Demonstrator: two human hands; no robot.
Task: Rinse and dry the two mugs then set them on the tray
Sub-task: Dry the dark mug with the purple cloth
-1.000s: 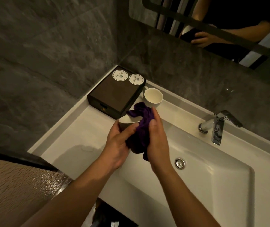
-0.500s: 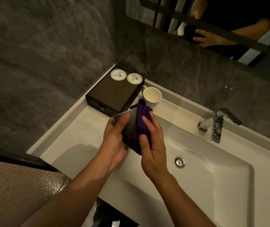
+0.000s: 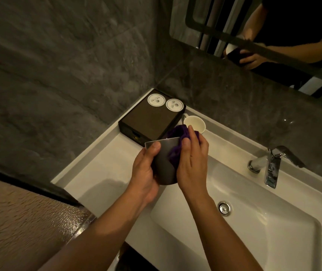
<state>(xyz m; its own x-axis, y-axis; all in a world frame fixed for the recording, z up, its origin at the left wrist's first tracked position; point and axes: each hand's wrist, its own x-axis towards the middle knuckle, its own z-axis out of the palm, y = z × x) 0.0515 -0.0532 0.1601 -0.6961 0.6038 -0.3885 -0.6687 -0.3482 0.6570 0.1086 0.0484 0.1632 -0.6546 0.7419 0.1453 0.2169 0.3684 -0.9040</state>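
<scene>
1. While the head view looks down at the white desk (image 3: 97, 169), the left hand (image 3: 144, 171) is clamped on the grey mug (image 3: 163, 163): thumb up near the rim, palm wrapped around the wall.
2. Grey mug is in the air, tilted with its mouth pointing away from the camera, above the left edge of the sink basin (image 3: 273, 222).
3. Right hand (image 3: 193, 163) is curled around the purple cloth (image 3: 175, 133) and presses it to the mug's right side. The cloth bunches over the rim; can't tell how far it goes inside.
4. White mug (image 3: 194, 124) stands upright on the desk just behind the hands, touching or just beside the dark tray (image 3: 148, 124).
5. Dark tray sits in the back-left corner of the desk with two round white discs (image 3: 156, 100) on its far end.
6. Chrome faucet (image 3: 271, 167) is on the right, drain (image 3: 224, 207) in the basin, no water visible from the spout.
7. Mirror (image 3: 205, 20) at top right reflects the person's hand and the cloth.
</scene>
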